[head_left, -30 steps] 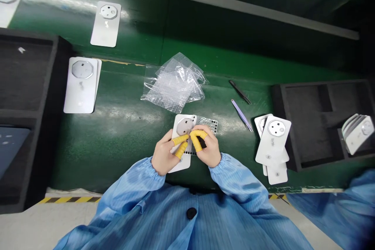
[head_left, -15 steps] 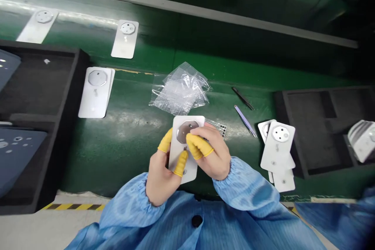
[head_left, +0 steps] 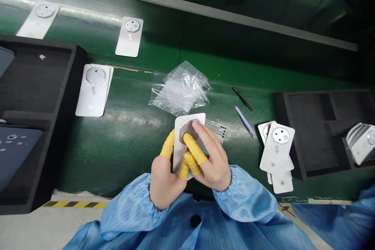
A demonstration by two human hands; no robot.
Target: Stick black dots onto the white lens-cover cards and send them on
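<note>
A white phone back cover (head_left: pixel 177 152) with a large round camera area near its top is held in front of me, slightly tilted. My left hand (head_left: pixel 166 181) grips its left side, with yellow finger cots on thumb and finger. My right hand (head_left: pixel 215 164) holds it from the right, its cotted index finger and another fingertip pressed on the camera area. The two thumbs meet low on the cover and hide that part. A clear strip with black round dots (head_left: pixel 223 131) lies partly hidden behind the right fingers.
Clear plastic bags (head_left: pixel 183 90) lie beyond my hands. Black tweezers (head_left: pixel 243 99) and purple tweezers (head_left: pixel 245 122) are to the right, beside stacked white covers (head_left: pixel 277 152). Black trays stand left (head_left: pixel 68 86) and right (head_left: pixel 281 113). More white covers (head_left: pixel 93 93) lie on the left.
My right fingers have straightened and spread over the camera area, and the right thumb has moved down beside the left thumb. The cover has turned slightly in my hands.
</note>
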